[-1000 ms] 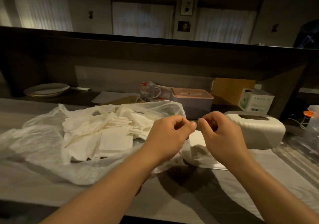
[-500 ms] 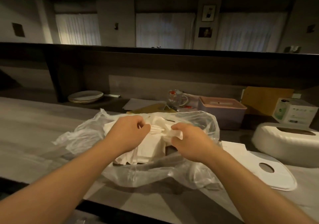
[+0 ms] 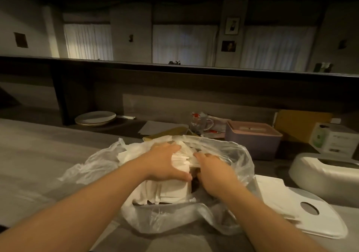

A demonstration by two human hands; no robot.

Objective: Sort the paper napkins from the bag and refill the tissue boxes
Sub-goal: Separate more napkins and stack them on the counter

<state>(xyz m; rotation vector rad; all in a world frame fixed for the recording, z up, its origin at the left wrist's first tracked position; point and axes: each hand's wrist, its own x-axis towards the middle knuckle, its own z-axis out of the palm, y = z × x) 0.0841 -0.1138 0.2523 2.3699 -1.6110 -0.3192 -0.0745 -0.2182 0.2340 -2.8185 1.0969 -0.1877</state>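
Nearest me, my two forearms run up from the bottom edge and meet inside the mouth of the clear plastic bag (image 3: 229,176) lying on the counter (image 3: 38,164). My left hand (image 3: 165,162) lies spread over the pile of paper napkins (image 3: 171,189), fingers fairly straight, pressing on top with the thumb along the near edge. My right hand (image 3: 211,172) sits just beside it, fingers curved onto the napkin edges; I cannot tell whether it pinches any. The hands are close together, nearly touching. The pile's long side seems to run left to right under both palms, so I judge a two-handed lift suits it. To the right, beyond the bag, lies the white lid (image 3: 291,218), then the open white tissue box (image 3: 326,176), nearer my right hand. Farther back stands the pink tissue box (image 3: 254,141)
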